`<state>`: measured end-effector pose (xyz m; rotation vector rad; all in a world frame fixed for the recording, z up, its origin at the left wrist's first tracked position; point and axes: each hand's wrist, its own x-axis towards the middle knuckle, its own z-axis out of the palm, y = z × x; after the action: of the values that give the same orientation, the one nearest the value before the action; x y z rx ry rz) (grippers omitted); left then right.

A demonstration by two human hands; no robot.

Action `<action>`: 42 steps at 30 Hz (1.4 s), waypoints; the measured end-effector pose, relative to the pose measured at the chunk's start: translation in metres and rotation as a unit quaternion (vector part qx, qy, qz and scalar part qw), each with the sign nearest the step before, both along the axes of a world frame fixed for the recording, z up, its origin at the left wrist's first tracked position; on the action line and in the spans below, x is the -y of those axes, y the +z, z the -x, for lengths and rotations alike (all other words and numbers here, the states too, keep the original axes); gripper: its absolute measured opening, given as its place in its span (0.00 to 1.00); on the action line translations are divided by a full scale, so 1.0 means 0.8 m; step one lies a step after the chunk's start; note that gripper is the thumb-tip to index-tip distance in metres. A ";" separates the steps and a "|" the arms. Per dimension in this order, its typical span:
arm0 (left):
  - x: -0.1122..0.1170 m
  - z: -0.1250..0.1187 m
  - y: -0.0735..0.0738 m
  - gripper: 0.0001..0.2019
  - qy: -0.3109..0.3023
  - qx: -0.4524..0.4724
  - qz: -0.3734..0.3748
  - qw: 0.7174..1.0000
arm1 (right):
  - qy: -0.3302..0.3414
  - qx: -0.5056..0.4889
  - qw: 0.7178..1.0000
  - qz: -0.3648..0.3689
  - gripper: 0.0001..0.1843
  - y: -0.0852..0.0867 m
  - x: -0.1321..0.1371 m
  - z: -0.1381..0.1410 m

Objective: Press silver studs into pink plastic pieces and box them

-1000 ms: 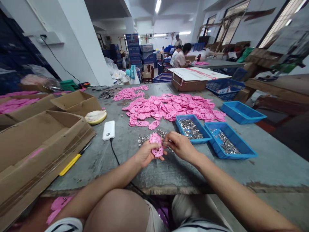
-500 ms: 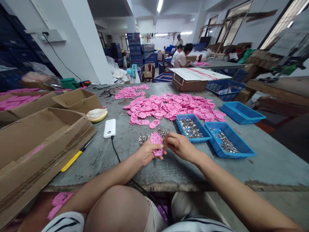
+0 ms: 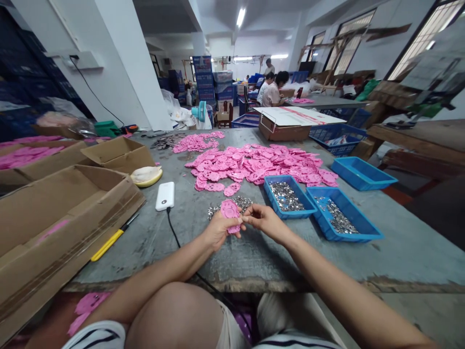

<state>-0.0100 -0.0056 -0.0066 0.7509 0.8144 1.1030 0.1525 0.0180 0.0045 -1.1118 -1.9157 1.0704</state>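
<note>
My left hand (image 3: 220, 230) holds a flat pink plastic piece (image 3: 230, 211) between thumb and fingers, over the near part of the table. At the right edge of that piece, my right hand (image 3: 262, 220) is pinched closed; whatever its fingertips hold is too small to make out. Small shiny metal parts (image 3: 215, 209) lie in a loose heap just behind the hands. Farther back spreads a large pile of similar pink pieces (image 3: 254, 162). Two blue trays, a left one (image 3: 310, 212) and a right one (image 3: 376, 235), contain more small metal parts.
A third blue tray (image 3: 363, 173) sits at the right. Left of my hands are a white power bank (image 3: 165, 196) with a black cable, a yellow-handled cutter (image 3: 107, 245) and cardboard boxes (image 3: 72, 213). A flat-topped carton (image 3: 283, 131) stands behind the pile. Other people (image 3: 271, 92) sit farther off.
The pink piece has turned and tilted a little in my left hand. My right hand has shifted slightly left, its fingertips now against the piece's edge. The camera view has moved slightly.
</note>
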 end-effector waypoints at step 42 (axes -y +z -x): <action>0.021 -0.011 0.031 0.20 0.077 0.163 -0.054 0.982 | -0.186 -0.263 0.946 -0.025 0.08 -0.009 0.035 0.061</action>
<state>-0.0010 -0.0220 0.0179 0.5817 0.5444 1.3760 0.1037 -0.0100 -0.0025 -0.9837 -1.2471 0.9744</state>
